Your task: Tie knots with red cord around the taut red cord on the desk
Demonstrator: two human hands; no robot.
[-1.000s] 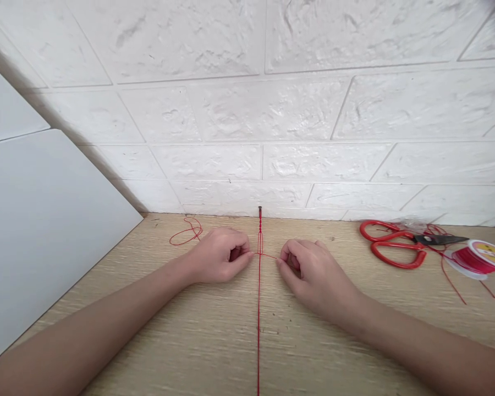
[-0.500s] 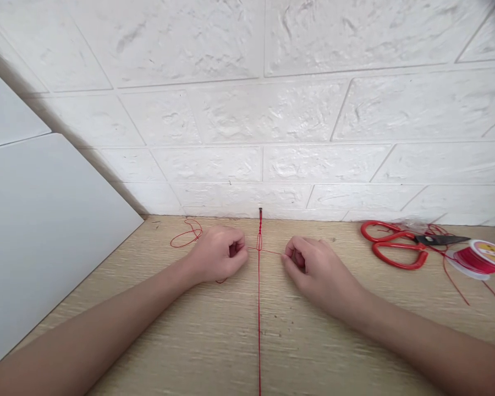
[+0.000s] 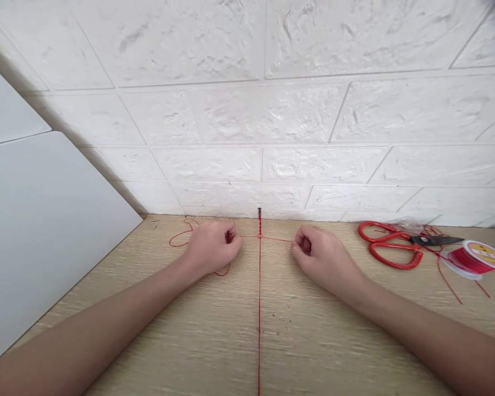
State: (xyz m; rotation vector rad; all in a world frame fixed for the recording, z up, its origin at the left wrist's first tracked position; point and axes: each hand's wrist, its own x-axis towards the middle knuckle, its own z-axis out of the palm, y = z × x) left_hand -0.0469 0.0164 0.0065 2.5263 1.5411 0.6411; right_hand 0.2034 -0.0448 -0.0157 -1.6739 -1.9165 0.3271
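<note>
- The left hand [image 3: 212, 242] rests on the wooden table [image 3: 214, 330] near its far edge, just left of the middle; the fingers are curled into a closed fist around the left end of a thin red cross thread [image 3: 277, 239], which leaves the fist at the thumb side and runs taut to the right.
- The right hand [image 3: 319, 256] lies on the same surface just right of the middle, also near the far edge; its fingers are curled shut and pinch the right end of the cross thread; the two hands are well apart, one on each side of the centre line.
- A long red cord [image 3: 259, 308] runs straight from the near edge of the table to the far edge, where it meets a small dark pin [image 3: 259, 210] at the foot of the white brick wall [image 3: 272, 110]; the cross thread meets this cord at a small knot [image 3: 259, 236] just short of the pin.
- A loose red loop [image 3: 181, 236] lies on the surface beyond and left of the left hand, near the far edge; more slack curls out under that hand's near side.
- Red-handled scissors [image 3: 390, 250] lie toward the far right corner, blades pointing right; a spool of red thread [image 3: 476, 257] lies just beside the blades, at the right edge, with loose strands trailing about it.
- A white panel [image 3: 41, 231] leans along the left edge of the table.
</note>
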